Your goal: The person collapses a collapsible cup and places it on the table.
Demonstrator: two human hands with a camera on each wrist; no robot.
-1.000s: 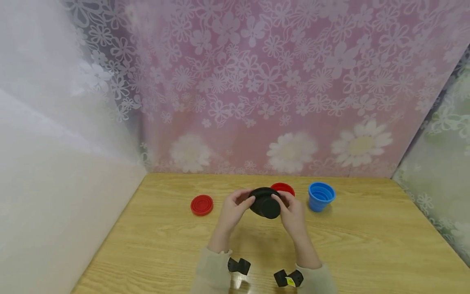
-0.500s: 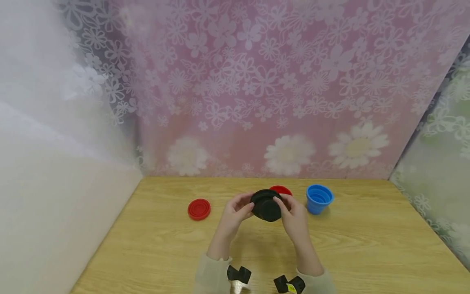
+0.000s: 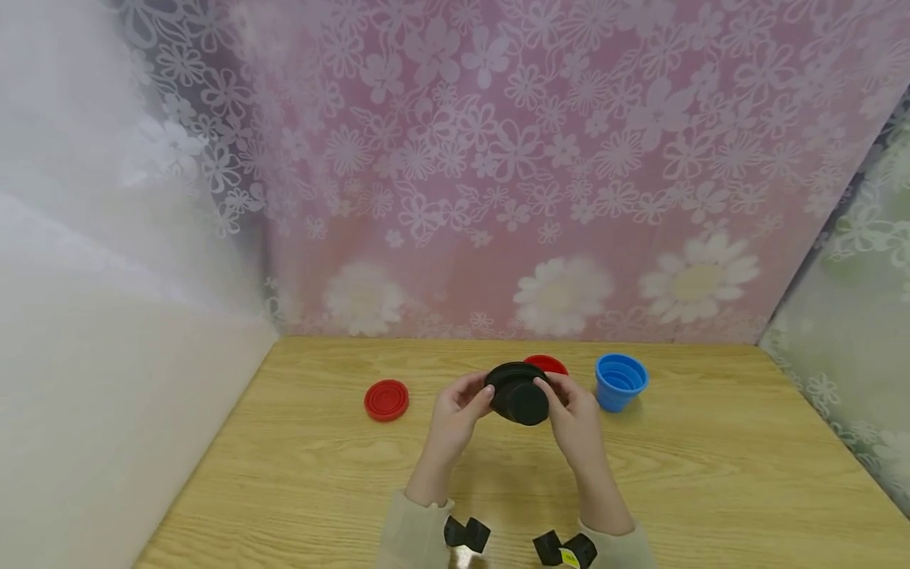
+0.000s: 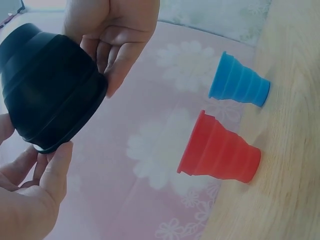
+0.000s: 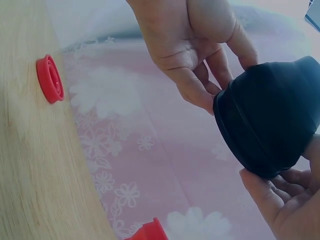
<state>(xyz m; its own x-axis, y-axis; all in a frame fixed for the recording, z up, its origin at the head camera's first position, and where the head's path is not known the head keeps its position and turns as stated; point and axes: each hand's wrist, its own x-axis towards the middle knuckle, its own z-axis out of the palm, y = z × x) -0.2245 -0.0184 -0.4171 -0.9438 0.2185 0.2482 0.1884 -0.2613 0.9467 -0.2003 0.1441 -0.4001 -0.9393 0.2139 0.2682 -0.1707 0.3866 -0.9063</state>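
A black collapsible cup point(image 3: 528, 403) is held above the table between both hands, tilted with its base toward the head camera. My left hand point(image 3: 453, 415) pinches its rim side, thumb on the near wall and fingers behind. On the other side my right hand point(image 3: 577, 423) grips it the same way, its thumb near the base. In the left wrist view the cup point(image 4: 52, 87) appears extended, with stepped rings. Behind the hands stands a red collapsible cup point(image 3: 546, 364), partly hidden in the head view. The cup's inside is out of sight.
A blue collapsible cup point(image 3: 621, 382) stands extended to the right of the hands. A flattened red collapsible cup point(image 3: 387, 401) lies to their left. The wooden table point(image 3: 298, 474) meets a pink flowered backdrop point(image 3: 441, 237) behind, with pale side panels.
Both hands keep their hold on the black cup. They have shifted slightly right, and the cup's tilt has changed a little. The other cups stay in place.
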